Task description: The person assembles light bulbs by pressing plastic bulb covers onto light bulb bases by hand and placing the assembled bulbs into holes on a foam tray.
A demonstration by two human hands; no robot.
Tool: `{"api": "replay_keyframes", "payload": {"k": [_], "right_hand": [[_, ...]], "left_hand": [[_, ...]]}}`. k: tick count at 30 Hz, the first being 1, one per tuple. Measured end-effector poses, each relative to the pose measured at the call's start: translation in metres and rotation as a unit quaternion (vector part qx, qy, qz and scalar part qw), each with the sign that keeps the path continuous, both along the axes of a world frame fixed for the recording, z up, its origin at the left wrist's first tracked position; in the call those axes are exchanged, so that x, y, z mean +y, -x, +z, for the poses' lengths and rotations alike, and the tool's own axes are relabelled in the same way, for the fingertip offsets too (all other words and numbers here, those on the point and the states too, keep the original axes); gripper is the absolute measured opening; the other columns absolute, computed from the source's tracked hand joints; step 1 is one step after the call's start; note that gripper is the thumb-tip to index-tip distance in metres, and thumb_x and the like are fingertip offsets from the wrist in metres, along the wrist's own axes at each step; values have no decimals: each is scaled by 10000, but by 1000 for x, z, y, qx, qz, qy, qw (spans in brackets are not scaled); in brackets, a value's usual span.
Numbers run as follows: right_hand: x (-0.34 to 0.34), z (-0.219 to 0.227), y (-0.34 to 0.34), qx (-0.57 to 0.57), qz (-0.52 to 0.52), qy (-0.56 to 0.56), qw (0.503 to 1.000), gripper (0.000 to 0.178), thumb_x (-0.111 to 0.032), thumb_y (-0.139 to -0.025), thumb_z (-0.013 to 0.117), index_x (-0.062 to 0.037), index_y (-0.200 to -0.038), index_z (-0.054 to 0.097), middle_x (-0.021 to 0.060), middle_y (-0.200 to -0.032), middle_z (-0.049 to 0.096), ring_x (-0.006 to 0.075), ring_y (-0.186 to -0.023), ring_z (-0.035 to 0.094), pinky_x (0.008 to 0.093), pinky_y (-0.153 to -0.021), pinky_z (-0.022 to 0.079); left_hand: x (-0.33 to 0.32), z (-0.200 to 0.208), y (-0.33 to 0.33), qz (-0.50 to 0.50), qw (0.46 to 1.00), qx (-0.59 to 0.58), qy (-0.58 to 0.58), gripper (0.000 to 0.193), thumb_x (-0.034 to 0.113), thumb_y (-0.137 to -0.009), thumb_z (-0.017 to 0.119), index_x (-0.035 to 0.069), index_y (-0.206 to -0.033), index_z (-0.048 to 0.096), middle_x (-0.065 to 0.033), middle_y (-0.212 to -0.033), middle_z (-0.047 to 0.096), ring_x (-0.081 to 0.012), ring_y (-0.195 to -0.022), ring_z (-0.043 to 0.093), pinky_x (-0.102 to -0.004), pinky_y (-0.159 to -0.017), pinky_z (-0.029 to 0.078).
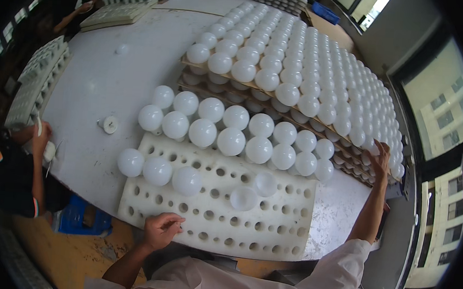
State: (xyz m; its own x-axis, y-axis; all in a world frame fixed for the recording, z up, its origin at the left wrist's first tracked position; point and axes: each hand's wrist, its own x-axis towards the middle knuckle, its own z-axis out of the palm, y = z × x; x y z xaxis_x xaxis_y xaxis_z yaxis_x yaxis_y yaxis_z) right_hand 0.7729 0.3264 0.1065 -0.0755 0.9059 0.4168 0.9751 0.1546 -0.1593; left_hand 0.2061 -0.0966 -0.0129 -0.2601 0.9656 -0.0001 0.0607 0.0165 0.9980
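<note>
My right hand [379, 156] reaches out to the right end of the stacked trays, its fingers around a white bulb globe [370, 145] at the edge; the grip is partly hidden. Close to my body, my left hand [162, 231] hovers at the front edge of a white foam board [221, 208] with rows of holes. Its fingers are curled into a pinch, and I cannot make out anything between them. Three white globes [157, 171] sit at the board's left side. Two translucent domes [244, 198] lie near its middle. Behind them, two rows of globes [231, 141] stand close together.
Layered brown trays [257, 87] full of white globes fill the back right. A small round white part [110, 125] lies on the white table [92, 94]. At left, another person's hands [41, 137] work beside foam racks [37, 82]. A blue stool [82, 217] stands below; windows line the right.
</note>
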Motion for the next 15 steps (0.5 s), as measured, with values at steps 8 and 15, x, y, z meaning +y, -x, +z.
{"api": "replay_keyframes", "payload": {"k": [8,15], "right_hand": [[24,-13,-31,-104,28,-18,994,572,-365,-771,723,-97,-1252,568,192,-1266,503,369,-1187,445,474,-1004,351],[31,-27,-27,-41,21,4,999,600,-368,-748,734,-22,-1211,571,196,-1195,542,366,-1126,472,468,-987,353]], "left_hand": [[-10,61,61,139,960,153,-187,106,12,-854,596,-43,-927,651,-134,-874,709,-133,-734,680,-254,-640,534],[99,29,237,240,872,416,97,522,120,-806,670,28,-1291,501,-166,-1325,521,-268,-1228,497,-367,-1007,415]]}}
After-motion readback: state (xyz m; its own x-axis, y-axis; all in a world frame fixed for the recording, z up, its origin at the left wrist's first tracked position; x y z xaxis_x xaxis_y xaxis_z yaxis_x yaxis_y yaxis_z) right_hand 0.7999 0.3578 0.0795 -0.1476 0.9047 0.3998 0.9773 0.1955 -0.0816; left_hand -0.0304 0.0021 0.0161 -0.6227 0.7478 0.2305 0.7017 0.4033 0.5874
